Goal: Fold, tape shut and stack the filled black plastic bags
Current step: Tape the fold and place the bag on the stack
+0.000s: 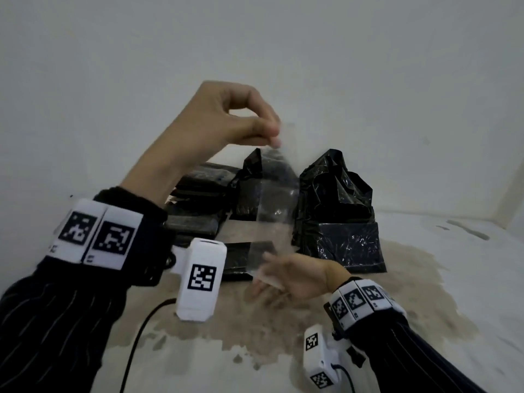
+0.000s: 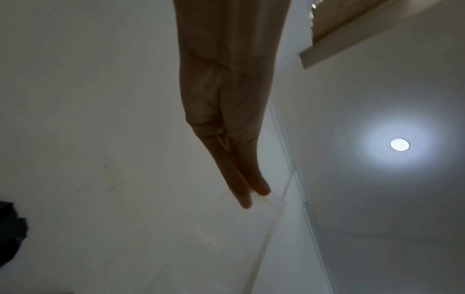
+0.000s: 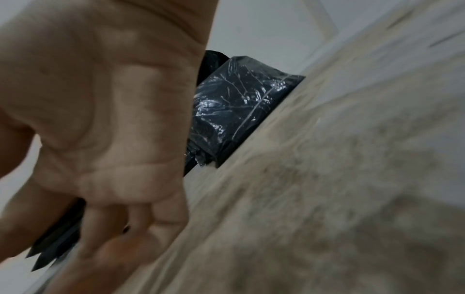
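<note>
A clear tape strip (image 1: 276,211) hangs stretched between my two hands. My left hand (image 1: 273,137) is raised and pinches its top end between thumb and fingertips; its fingertips (image 2: 247,191) point away in the left wrist view. My right hand (image 1: 269,275) is low over the floor and pinches the strip's bottom end, blurred. A flat black bag (image 1: 241,259) lies just beyond my right hand. Behind the tape an open-topped black bag (image 1: 252,177) stands upright. To the right sits a filled black bag (image 1: 343,236) (image 3: 239,111) with a crumpled top.
A stack of folded, flat black bags (image 1: 195,194) lies at the back left against the white wall (image 1: 283,52). The floor (image 1: 397,293) has a tan stained patch. A black cable (image 1: 139,336) runs across the floor near my left arm.
</note>
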